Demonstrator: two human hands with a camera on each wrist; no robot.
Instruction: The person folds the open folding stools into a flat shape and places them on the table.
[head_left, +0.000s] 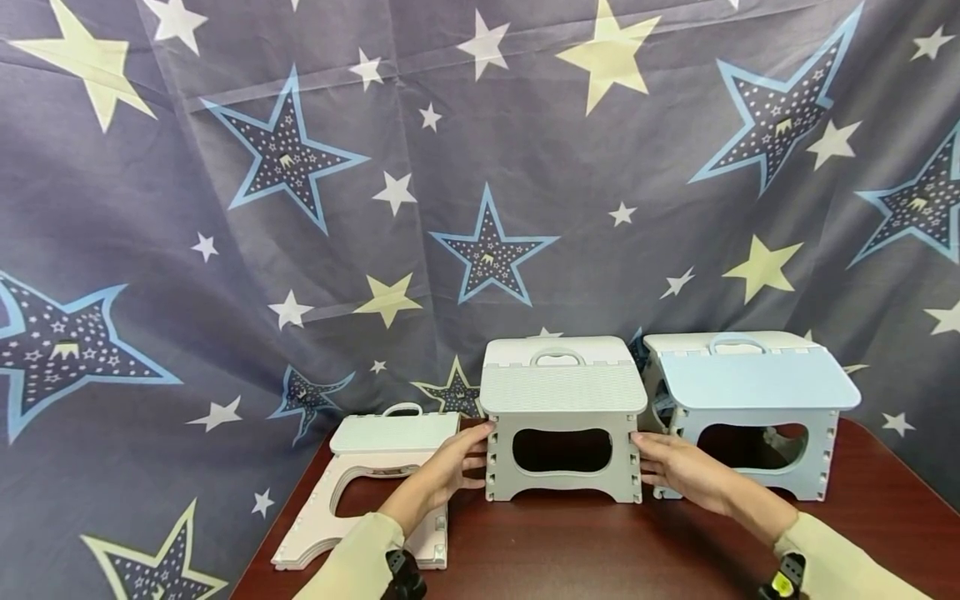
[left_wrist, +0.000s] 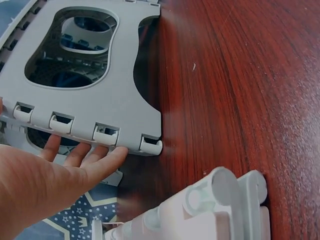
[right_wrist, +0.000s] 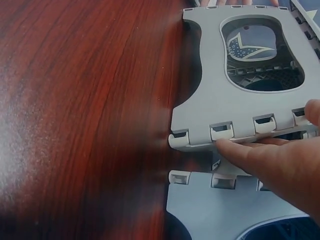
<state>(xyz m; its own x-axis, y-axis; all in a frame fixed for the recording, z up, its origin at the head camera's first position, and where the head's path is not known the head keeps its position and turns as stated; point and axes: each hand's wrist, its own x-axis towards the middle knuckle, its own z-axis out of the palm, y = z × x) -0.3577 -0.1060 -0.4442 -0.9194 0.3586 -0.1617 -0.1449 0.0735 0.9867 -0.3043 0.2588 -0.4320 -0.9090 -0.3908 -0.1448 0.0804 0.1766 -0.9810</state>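
An unfolded grey folding stool [head_left: 562, 388] stands upright on the table, with a carrying handle at the back of its top and an oval opening in its front panel. My left hand [head_left: 450, 463] touches its left side, fingers fairly straight along the hinged edge. Against the opposite side rests my right hand [head_left: 681, 468], its fingers extended too. Both wrist views show fingertips at the stool's side edge [left_wrist: 107, 132], by the hinge slots. Parts of the fingers are hidden behind the panel in the right wrist view.
Close on the right stands an unfolded light blue folding stool [head_left: 761, 382]. A folded pink and white stool [head_left: 397, 435] lies at the left, beneath my left forearm. The dark red wooden table [head_left: 570, 550] backs onto a star-patterned curtain [head_left: 360, 250].
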